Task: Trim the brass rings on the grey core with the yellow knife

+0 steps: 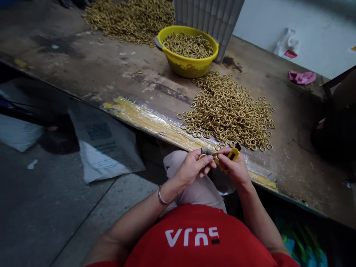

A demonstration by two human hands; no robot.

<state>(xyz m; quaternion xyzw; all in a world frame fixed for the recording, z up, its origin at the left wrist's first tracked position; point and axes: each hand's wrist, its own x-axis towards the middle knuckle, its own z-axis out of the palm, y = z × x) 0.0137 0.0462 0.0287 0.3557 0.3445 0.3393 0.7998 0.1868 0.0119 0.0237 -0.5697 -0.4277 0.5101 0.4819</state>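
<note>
Both hands are up close together just off the near edge of the workbench (91,74), right over the person's lap. The right hand (236,168) is closed around a yellow utility knife (233,154) — its long axis runs diagonally, dark tip end pointing up and to the far right, the rest buried in the fist. The left hand (191,167) is pinched shut on a brass ring (202,157), with a dark wrap over the thumb; the ring sits between the fingertips, touching or just beside the knife hand, can't really tell which way the ring faces. There's a silver bangle (162,198) on the left wrist. Just beyond the hands on the bench is a big loose pile of brass rings (230,111), and further back a yellow plastic basin (187,52) half full of them — plus another heap (130,18) at the far left. A pink rag (302,77) lies over at the far right.
</note>
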